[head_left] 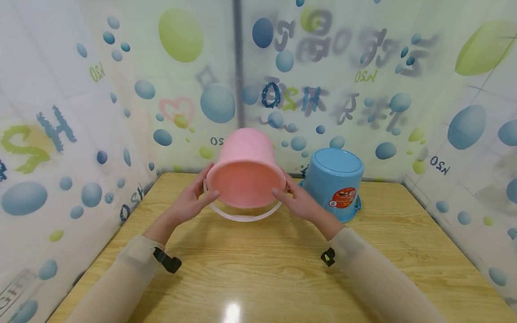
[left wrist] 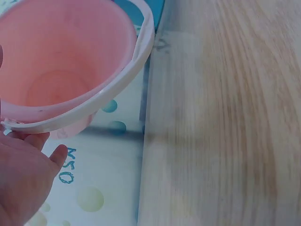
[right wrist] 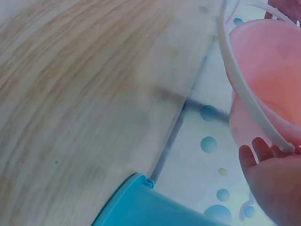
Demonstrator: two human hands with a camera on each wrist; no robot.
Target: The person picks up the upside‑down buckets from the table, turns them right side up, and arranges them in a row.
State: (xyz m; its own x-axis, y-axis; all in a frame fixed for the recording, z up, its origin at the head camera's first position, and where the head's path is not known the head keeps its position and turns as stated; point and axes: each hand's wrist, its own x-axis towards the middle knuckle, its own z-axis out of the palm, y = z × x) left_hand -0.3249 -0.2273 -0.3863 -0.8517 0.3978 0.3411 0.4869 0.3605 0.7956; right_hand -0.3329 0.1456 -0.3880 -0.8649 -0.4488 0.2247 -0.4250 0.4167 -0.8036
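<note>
1. The left hand [head_left: 190,199] grasps one side of the pink bucket [head_left: 248,146]. Its thumb lies over the front of the rim, and its other fingers go round behind. The hand is spread wide enough to fit the side of the bucket between thumb and fingers.
2. The right hand [head_left: 300,199] grasps the other side in much the same way (the two hands look almost like a mirror). Its thumb tip rests on the rim, and in the right wrist view some fingers show on the outside, below the rim.
3. The pink bucket is between the two hands, over the far part of the wooden table [head_left: 250,269]. It looks lifted up off the wood.
4. The bucket is tipped over, so its round mouth faces the person and its bottom points up and away. The inside looks a deeper, peachy pink, and the outside is pale pink.
5. A white handle [head_left: 244,218] hangs in a curve below the rim.
6. Just beside the right hand, a blue bucket [head_left: 329,179] stands upside down on the table. It has a red sticker [head_left: 344,198] on its side.
7. Behind everything hangs a spotty curtain [head_left: 218,104] with blue and green dots.
</note>
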